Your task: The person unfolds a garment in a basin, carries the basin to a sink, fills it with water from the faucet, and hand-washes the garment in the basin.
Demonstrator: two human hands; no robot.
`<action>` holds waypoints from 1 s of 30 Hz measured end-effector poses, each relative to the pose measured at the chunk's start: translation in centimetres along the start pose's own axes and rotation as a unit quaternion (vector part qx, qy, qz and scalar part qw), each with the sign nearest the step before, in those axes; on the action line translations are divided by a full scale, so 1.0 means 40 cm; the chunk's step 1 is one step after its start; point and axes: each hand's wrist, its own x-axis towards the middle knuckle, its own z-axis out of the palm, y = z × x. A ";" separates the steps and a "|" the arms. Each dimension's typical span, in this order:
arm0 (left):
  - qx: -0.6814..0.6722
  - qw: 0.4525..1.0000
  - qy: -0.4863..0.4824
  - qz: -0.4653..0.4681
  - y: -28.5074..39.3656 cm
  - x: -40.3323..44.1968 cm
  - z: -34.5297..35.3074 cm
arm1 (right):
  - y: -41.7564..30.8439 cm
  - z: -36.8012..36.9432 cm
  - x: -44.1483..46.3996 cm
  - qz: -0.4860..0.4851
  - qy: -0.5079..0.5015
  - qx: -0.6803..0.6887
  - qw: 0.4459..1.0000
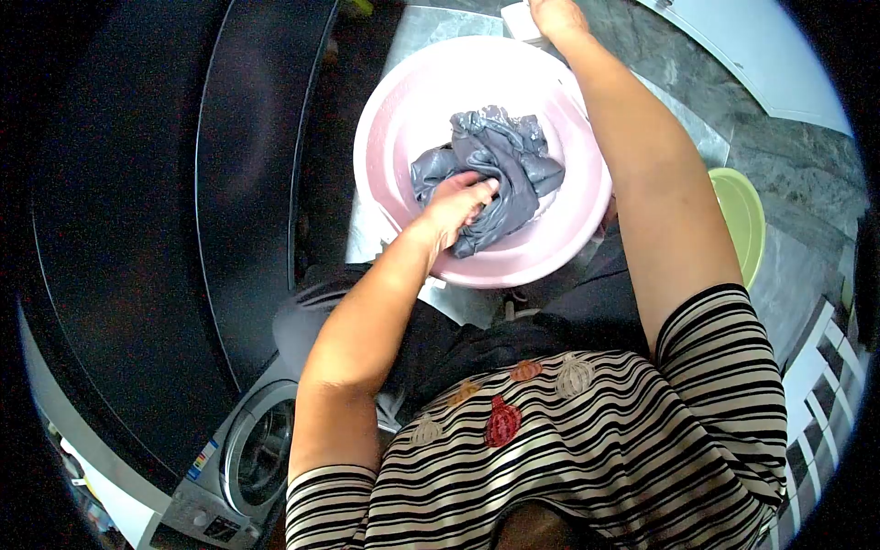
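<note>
Basin (pixel 385 119), round and pale pink, sits at twelve o'clock from the striped shirt (pixel 550 440). In it lies a heap of dark grey cloth (pixel 513 170), in the middle of the basin and spreading towards six o'clock. The cloth looks wet, with a dull sheen, and is bunched into thick, twisted folds; pale suds cling to its edges at twelve and three o'clock.

The left hand (pixel 454 203) reaches in from seven o'clock and touches the cloth, its fingers bent in against the folds; whether they are clamped on the fabric I can't tell. The right hand (pixel 559 16) is beyond the rim at one o'clock, just beside a white object (pixel 522 23). The frame's top edge cuts that hand off, so I can't tell how its fingers stand.

A light green tub (pixel 741 220) sits at three to four o'clock from the basin, partly behind the right arm. At seven o'clock, well apart, is a washing machine (pixel 266 449) with a round door.
</note>
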 end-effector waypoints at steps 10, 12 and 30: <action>0.060 0.992 0.107 0.020 -0.015 -0.036 0.071 | -0.163 -0.030 -0.227 -0.274 -0.167 -0.075 0.944; 0.023 0.988 0.144 0.052 -0.021 -0.045 0.086 | -0.181 0.093 -0.325 -0.140 -0.320 -0.149 0.925; -0.118 0.917 -0.104 0.365 0.004 -0.008 -0.036 | -0.408 -0.324 -0.707 -0.418 -0.498 0.117 0.751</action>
